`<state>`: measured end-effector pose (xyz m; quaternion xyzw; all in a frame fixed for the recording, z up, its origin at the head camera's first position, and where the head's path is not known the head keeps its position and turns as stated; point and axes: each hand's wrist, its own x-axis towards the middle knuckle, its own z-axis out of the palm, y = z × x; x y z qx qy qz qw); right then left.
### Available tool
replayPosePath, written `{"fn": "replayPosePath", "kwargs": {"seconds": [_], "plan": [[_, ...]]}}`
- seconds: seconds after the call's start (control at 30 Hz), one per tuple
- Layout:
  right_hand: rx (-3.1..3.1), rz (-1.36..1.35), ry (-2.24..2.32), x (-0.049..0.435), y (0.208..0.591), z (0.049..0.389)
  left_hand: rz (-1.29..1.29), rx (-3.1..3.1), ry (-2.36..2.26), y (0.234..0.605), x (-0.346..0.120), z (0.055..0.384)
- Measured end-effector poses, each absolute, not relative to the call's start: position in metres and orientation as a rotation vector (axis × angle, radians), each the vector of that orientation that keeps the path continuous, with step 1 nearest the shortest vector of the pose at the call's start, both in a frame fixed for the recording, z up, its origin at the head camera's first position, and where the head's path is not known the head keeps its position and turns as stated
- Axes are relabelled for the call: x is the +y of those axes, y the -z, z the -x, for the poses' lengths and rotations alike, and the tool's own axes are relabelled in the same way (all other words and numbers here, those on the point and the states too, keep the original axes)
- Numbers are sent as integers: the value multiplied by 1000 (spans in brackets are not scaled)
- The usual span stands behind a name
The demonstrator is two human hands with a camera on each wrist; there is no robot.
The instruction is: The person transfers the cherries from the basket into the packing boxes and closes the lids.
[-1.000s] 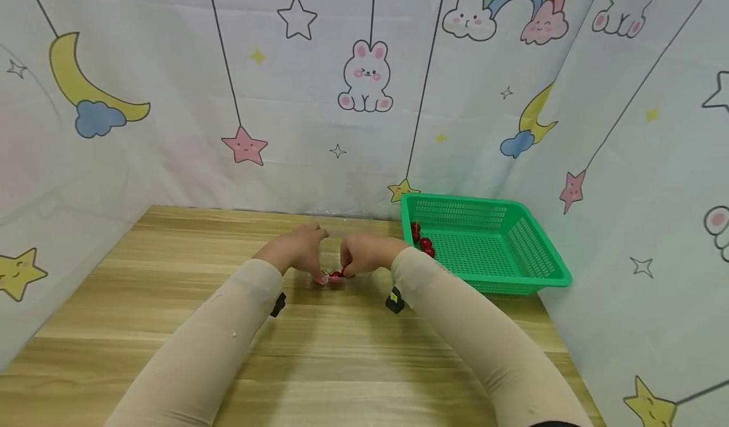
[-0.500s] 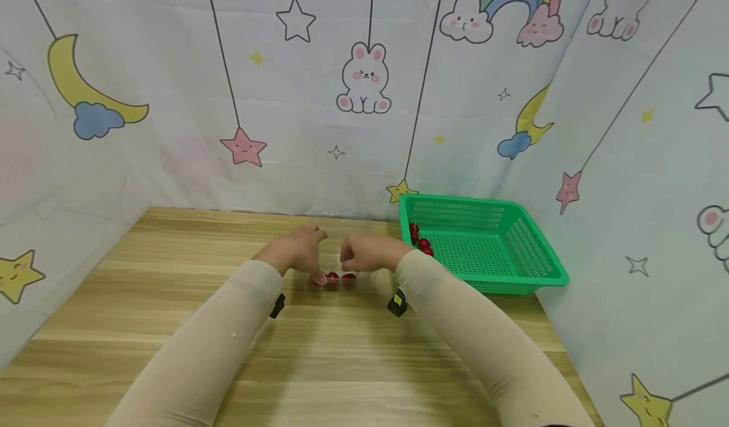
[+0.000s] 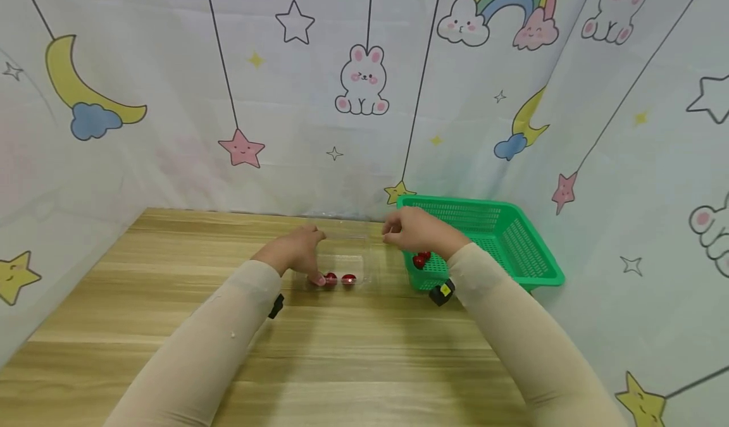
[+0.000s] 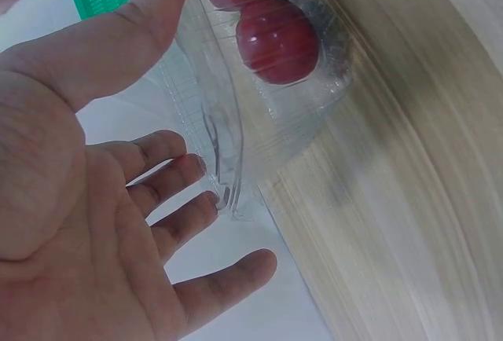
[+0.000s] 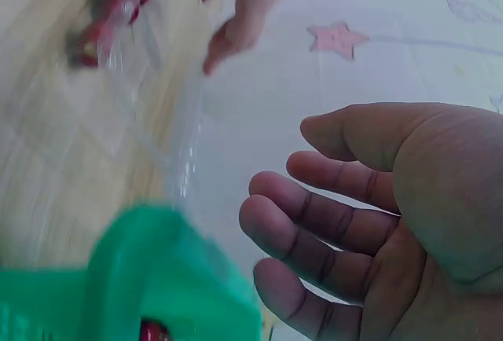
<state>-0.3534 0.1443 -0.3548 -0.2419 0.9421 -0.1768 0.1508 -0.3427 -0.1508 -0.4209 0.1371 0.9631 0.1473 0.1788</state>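
A clear plastic box [image 3: 367, 264] with its lid raised at the back stands on the table. Two round, glossy red fruits, like cherries [image 3: 348, 279], lie along its front side. My left hand [image 3: 293, 250] rests at the box's left side, thumb by the front corner and fingers loosely spread. The left wrist view shows those fingertips at the plastic edge and two cherries [image 4: 277, 40] behind the clear wall. Over the left rim of the green basket [image 3: 547, 281] hovers my right hand [image 3: 424, 229], its fingers relaxed and holding nothing. More cherries [image 3: 419, 262] lie inside, partly hidden beneath it.
The basket stands at the right rear of the wooden table [image 3: 342, 364], close to the side curtain. A patterned cloth [image 3: 307, 98] hangs directly behind the table's back edge.
My right hand has let go of a cherry in the box and moved right, to above the basket. The cherry lies beside the other one. My left hand has stayed at the box.
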Motion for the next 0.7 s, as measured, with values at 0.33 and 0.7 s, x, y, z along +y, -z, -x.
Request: {"fn": "replayPosePath", "kwargs": {"seconds": [0.33, 0.7], "plan": [[2749, 503, 499, 189, 373, 359, -384, 2717, -404, 422, -150, 343], [2683, 474, 453, 209, 397, 363, -399, 2716, -396, 421, -148, 343]]}}
